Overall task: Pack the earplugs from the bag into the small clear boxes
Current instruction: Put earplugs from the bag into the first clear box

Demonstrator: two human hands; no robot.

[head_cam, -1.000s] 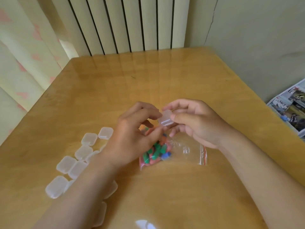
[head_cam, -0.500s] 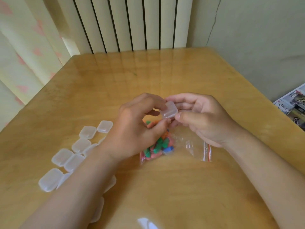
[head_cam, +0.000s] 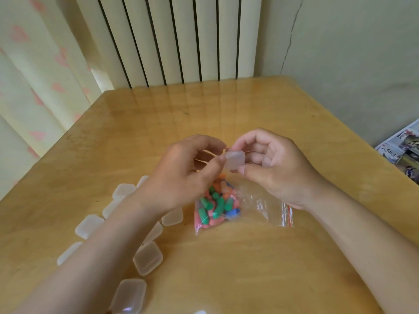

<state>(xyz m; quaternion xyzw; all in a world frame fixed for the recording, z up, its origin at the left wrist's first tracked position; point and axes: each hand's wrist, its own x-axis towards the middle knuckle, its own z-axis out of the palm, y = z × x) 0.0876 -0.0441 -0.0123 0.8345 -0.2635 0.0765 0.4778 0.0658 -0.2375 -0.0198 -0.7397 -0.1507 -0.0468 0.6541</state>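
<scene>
Both hands — left hand (head_cam: 179,175), right hand (head_cam: 276,168) — pinch one small clear box (head_cam: 235,160) in curled fingers. It hangs above the zip bag of earplugs (head_cam: 217,206) on the tabletop (head_cam: 249,257).

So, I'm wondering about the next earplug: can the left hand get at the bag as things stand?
Probably not yet: the left hand and the right hand both pinch a small box. The bag lies close below them, so freeing the left hand should be enough.

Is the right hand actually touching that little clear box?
Touching. The head view shows the right hand pinching the box between thumb and fingers, with no gap.
</scene>
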